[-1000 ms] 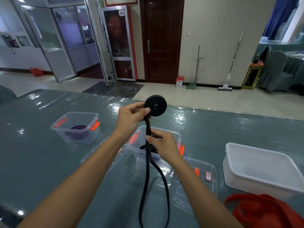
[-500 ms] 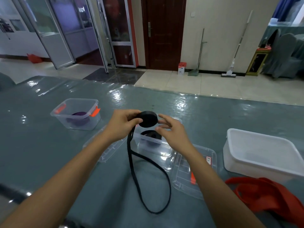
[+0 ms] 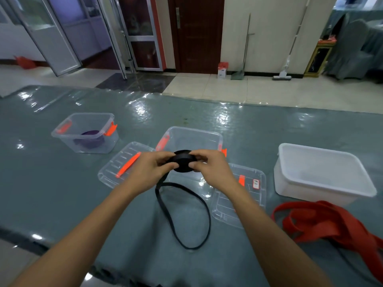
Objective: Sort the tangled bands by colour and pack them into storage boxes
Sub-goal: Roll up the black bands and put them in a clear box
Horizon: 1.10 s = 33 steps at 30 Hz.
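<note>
Two hands meet over my middle clear box (image 3: pixel 191 139); left hand (image 3: pixel 148 169) pinches the black band's coiled roll (image 3: pixel 183 161), right hand (image 3: pixel 209 167) pinches its other side; its loose loop trails onto the table (image 3: pixel 62 193); red bands (image 3: pixel 331 222) lie far right.

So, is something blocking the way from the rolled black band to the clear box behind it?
Nothing visible does. Both hands hold the black band roll just in front of the clear box, which is open; its lid lies aside.

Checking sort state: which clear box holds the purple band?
The far-left clear box; the purple band lies inside. The middle clear box sits behind the hands.
</note>
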Motion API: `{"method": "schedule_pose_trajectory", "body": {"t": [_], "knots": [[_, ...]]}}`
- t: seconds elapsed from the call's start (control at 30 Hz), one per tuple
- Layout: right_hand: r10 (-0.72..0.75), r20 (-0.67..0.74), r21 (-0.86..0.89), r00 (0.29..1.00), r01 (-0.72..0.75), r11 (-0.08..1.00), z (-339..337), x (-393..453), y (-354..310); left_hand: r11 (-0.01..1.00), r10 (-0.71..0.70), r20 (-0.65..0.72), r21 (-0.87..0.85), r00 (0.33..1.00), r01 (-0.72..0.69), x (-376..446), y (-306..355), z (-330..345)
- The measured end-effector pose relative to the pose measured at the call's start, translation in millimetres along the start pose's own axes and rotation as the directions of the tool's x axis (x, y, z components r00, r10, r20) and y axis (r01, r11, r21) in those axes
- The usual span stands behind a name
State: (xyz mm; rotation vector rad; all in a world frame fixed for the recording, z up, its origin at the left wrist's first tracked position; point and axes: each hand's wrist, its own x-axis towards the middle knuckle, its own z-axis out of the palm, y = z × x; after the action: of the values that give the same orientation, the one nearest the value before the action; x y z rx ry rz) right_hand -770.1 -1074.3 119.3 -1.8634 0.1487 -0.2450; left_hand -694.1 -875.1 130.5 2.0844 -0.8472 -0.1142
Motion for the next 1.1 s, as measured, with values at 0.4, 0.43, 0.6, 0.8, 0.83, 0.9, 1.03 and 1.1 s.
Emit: {"method": "schedule_pose_trajectory", "body": {"t": [0.4,0.43,0.6,0.8,0.83,0.9,1.03,1.1], "knots": [[0.031,-0.074,0.151,0.997,-0.020,0.988,4.3,-20.3,10.2,0.999,0.016,-0.018,0.050,1.000,-0.015,-7.9,2.3,6.0],[-0.046,-0.078,-0.012,0.996,0.046,0.999,2.2,-21.0,9.4,0.990,0.029,0.022,0.139,0.999,-0.032,-8.3,0.9,5.9],[-0.189,0.135,-0.463,0.973,0.230,0.856,-6.2,-21.3,0.5,0.940,0.109,0.124,0.310,0.986,-0.143,-7.7,6.6,11.7],[-0.090,-0.009,-0.182,0.996,0.087,0.980,-16.1,-24.7,-4.0,0.992,0.103,-0.003,0.074,0.995,-0.102,-14.0,14.0,16.1],[-0.061,-0.036,-0.075,0.997,0.058,0.996,-16.1,-25.7,-4.9,0.997,0.069,-0.031,0.024,0.997,-0.068,-15.1,12.1,16.5],[0.022,-0.065,0.198,0.998,-0.009,0.980,-13.3,-28.3,-4.6,0.995,-0.016,-0.079,-0.098,0.997,0.008,-16.4,9.6,16.4],[0.195,-0.050,0.503,0.979,-0.144,0.852,0.0,-32.0,-3.0,0.978,-0.054,-0.100,-0.204,0.994,0.033,-16.4,11.2,11.3],[0.149,-0.057,0.417,0.987,-0.113,0.902,5.9,-31.8,-0.3,0.992,-0.030,-0.074,-0.124,0.997,0.021,-17.3,9.5,6.1]]}}
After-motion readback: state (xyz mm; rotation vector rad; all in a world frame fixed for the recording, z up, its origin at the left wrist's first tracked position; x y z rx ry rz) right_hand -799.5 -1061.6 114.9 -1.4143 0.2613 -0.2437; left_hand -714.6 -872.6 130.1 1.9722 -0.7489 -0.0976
